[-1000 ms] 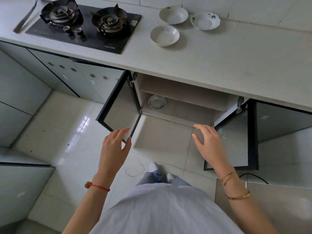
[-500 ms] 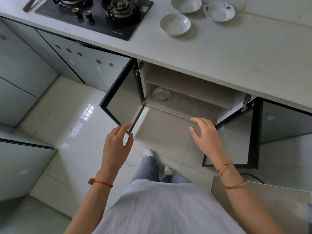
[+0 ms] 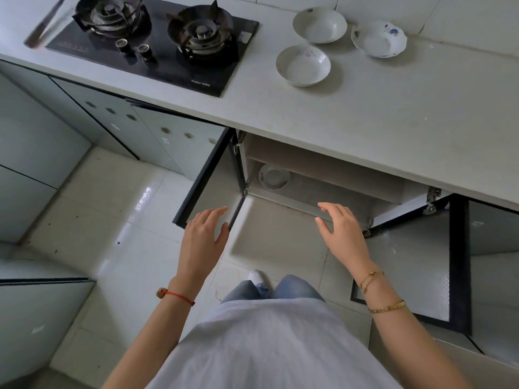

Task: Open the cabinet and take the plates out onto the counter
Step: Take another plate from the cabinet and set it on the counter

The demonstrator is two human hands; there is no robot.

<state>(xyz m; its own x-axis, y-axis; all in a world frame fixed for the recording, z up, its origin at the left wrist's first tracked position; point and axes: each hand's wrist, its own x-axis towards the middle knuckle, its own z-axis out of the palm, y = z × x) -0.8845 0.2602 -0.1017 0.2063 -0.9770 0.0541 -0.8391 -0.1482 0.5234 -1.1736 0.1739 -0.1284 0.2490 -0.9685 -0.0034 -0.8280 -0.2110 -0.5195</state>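
Hovering before the open cabinet (image 3: 323,175), left hand (image 3: 203,237) and right hand (image 3: 344,234) hold nothing, fingers relaxed.

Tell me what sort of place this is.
A home kitchen, most likely: a two-burner gas hob set into a pale counter, three dishes out on it, and an open base cabinet below.

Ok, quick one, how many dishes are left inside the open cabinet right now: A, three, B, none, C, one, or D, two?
C: a single plate sits at the back left of the cabinet's lower shelf, while three dishes already stand on the counter and both hands are empty in front of the opening.
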